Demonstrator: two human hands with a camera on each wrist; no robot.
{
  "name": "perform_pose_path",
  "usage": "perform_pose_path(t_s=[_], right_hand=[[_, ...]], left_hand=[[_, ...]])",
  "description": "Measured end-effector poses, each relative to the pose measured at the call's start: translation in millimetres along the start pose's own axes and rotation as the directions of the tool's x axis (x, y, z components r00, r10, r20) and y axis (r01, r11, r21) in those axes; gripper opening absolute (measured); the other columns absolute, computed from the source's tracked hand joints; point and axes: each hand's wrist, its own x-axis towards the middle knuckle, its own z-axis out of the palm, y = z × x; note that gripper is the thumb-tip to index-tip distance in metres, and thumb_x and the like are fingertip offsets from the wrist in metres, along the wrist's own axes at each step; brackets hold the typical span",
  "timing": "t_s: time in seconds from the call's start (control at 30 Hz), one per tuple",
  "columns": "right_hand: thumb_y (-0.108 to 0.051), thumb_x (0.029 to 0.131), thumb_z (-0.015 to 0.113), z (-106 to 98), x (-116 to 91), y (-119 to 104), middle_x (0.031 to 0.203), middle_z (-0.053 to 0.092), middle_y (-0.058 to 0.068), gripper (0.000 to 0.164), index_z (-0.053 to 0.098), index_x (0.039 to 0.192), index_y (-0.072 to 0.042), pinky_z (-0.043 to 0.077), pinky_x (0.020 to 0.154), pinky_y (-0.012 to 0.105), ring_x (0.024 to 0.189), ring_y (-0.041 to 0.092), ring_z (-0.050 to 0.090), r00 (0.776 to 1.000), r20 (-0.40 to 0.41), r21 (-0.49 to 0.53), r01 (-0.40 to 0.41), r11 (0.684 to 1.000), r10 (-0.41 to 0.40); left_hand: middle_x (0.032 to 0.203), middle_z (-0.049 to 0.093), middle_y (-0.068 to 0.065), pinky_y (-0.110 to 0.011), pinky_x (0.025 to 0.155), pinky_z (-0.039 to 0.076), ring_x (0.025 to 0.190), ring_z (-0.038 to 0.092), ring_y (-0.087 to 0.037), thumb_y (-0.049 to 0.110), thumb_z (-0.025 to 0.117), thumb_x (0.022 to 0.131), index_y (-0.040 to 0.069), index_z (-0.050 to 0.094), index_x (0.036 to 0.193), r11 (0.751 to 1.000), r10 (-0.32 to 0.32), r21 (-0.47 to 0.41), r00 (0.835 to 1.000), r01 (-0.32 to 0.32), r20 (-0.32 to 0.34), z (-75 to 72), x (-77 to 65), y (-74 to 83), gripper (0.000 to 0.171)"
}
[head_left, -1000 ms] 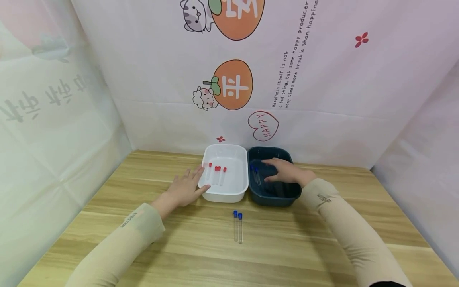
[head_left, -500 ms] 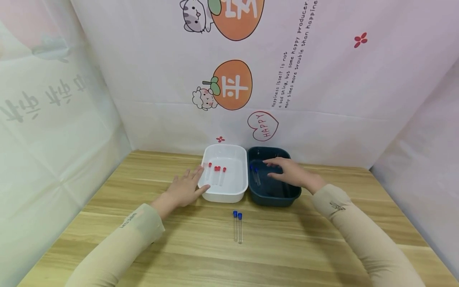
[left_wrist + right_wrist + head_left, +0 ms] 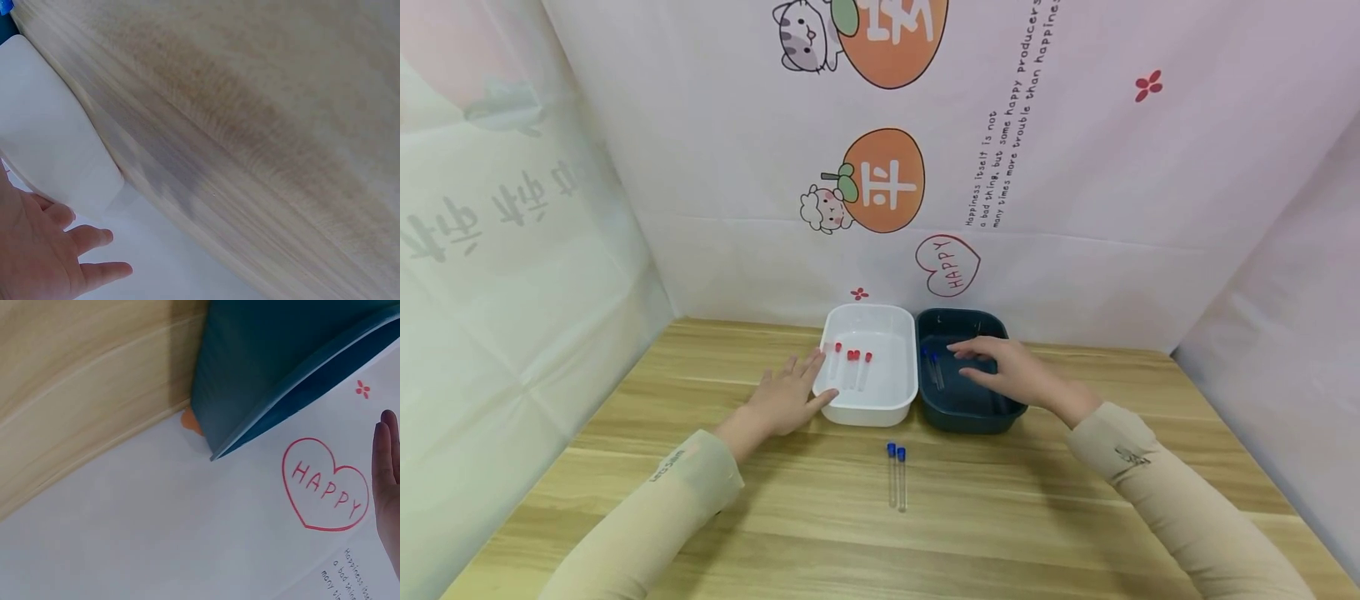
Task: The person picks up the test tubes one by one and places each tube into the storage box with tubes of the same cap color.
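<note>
Apparently the stretch in hand is the letting-go: the right hand (image 3: 1018, 373) hovers over the dark tub (image 3: 970, 423), fingers loose and released, with nothing between them that I can see. Below, blue-capped tubes (image 3: 936, 358) lie near that tub's left wall. The left hand (image 3: 784, 398) is spread at the left rim of the white tub (image 3: 865, 415), grasping nothing; whether it touches, I can't tell. Red-capped tubes (image 3: 853, 355) lie inside that one. Two more blue-capped ones, the loose tubes (image 3: 902, 479), lie side by side on the table (image 3: 790, 525), in front of where the tubs meet at its back edge. I'd judge the next move calls for a light pinch on one of those. Against a second ago, the right hand has drawn back rightward; the left and every tube stay put.
</note>
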Motion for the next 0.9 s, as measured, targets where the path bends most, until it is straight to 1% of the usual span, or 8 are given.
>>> perform_pose_path(t_s=[0.17,0.3,0.43,0.57,0.67,0.8,0.9], right_hand=[[-0.004,0.095,0.072,1.6,-7.1,-8.1,0.119,0.071,0.013,0.038,0.066,0.133,-0.001,0.057,0.092,0.047,0.107,0.029,0.068,0.998,-0.053,0.061,0.031,0.998,-0.027],[-0.004,0.095,0.073,6.4,-13.2,-16.4,0.118,0.072,0.011,0.037,0.067,0.131,-0.002,0.057,0.089,0.048,0.104,0.029,0.069,0.995,-0.081,0.081,0.059,0.995,-0.053],[-0.003,0.094,0.074,13.9,-19.3,-23.7,0.117,0.073,0.009,0.035,0.069,0.129,-0.004,0.058,0.087,0.046,0.104,0.03,0.069,0.99,-0.105,0.082,0.1,0.992,-0.091],[0.0,0.093,0.073,20.3,-24.1,-32.7,0.116,0.073,0.01,0.034,0.069,0.127,-0.002,0.059,0.086,0.044,0.107,0.028,0.068,0.985,-0.123,0.123,0.134,0.983,-0.119],[-0.001,0.094,0.073,23.2,-26.6,-41.8,0.117,0.073,0.009,0.033,0.069,0.126,-0.001,0.059,0.087,0.044,0.109,0.026,0.067,0.987,-0.12,0.165,0.127,0.978,-0.108],[-0.005,0.095,0.073,25.7,-29.2,-55.3,0.119,0.073,0.006,0.032,0.07,0.127,-0.004,0.058,0.087,0.044,0.111,0.023,0.067,0.992,-0.114,0.216,0.071,0.974,-0.047],[-0.008,0.096,0.072,28.1,-31.2,-64.6,0.12,0.072,0.005,0.03,0.07,0.127,-0.005,0.058,0.087,0.043,0.108,0.022,0.067,0.995,-0.102,0.247,0.033,0.968,-0.008]], left_hand=[[0.17,0.013,-0.009,-0.075,0.113,0.016,0.152,0.017,-0.046,0.058,0.04,0.106,0.008,0.014,0.165,1.0,0.0,0.004,1.0,0.0,0.0,0.4,1.6,0.3,0.082],[0.17,0.014,-0.01,-0.075,0.113,0.016,0.152,0.017,-0.047,0.059,0.04,0.106,0.008,0.014,0.165,1.0,-0.002,0.001,1.0,0.002,0.004,0.2,1.8,0.5,0.083],[0.17,0.014,-0.01,-0.075,0.113,0.016,0.152,0.017,-0.047,0.058,0.041,0.106,0.008,0.013,0.165,1.0,-0.006,-0.009,1.0,0.006,0.007,0.3,0.7,0.5,0.083],[0.17,0.014,-0.01,-0.075,0.113,0.016,0.151,0.018,-0.047,0.057,0.042,0.106,0.007,0.014,0.165,1.0,-0.009,-0.016,1.0,0.009,-0.001,0.6,-0.2,0.2,0.082],[0.17,0.015,-0.01,-0.075,0.113,0.017,0.151,0.018,-0.048,0.057,0.041,0.106,0.008,0.015,0.165,1.0,-0.01,-0.01,1.0,0.01,-0.002,0.4,-0.5,-0.2,0.081],[0.17,0.015,-0.01,-0.075,0.113,0.018,0.151,0.019,-0.048,0.058,0.04,0.106,0.008,0.014,0.165,1.0,-0.007,-0.002,1.0,0.007,-0.001,-0.5,-0.9,0.4,0.082],[0.17,0.016,-0.01,-0.075,0.112,0.018,0.151,0.02,-0.048,0.059,0.041,0.106,0.008,0.015,0.165,1.0,-0.003,-0.004,1.0,0.003,-0.003,-0.8,-1.4,1.4,0.082]])
